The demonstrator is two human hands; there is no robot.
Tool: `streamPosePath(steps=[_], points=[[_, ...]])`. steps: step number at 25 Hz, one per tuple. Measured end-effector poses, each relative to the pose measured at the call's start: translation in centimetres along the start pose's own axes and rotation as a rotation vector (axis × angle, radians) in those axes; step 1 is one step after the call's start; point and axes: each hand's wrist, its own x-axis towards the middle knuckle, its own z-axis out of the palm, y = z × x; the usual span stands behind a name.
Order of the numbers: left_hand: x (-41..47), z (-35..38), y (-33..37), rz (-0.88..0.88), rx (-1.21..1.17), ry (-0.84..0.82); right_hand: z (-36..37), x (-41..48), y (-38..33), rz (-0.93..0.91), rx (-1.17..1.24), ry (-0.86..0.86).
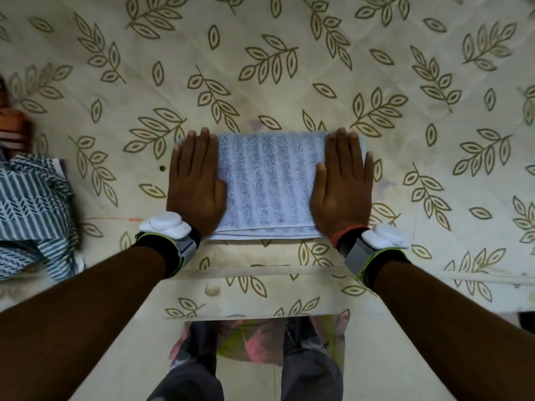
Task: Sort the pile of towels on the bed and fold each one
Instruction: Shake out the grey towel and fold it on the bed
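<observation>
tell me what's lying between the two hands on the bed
In the head view, the middle of the folded striped towel lies between the left hand and right hand, which press flat on its ends. Nothing else sits there.

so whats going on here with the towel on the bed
A person is folding towels on a bed with a leaf-print sheet. A pale blue striped towel lies folded into a neat rectangle, and the left hand and right hand press flat on its two ends. At the left edge, a blue-and-white patterned cloth and an orange striped cloth lie unfolded.
</observation>
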Motion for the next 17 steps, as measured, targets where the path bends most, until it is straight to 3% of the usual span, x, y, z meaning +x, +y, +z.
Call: streamPosePath(steps=[4, 8, 17], points=[[0.9, 0.1, 0.1, -0.011, -0.047, -0.002, -0.1, 0.7, -0.2, 0.014, 0.068, 0.042], [0.9, -0.1, -0.5, -0.002, -0.125, 0.021, -0.4, 0.8, 0.7, 0.015, 0.321, 0.061], [1.5, 0.8, -0.8, -0.007, -0.129, -0.013, 0.1, 1.7, 0.8, -0.016, 0.28, 0.002]])
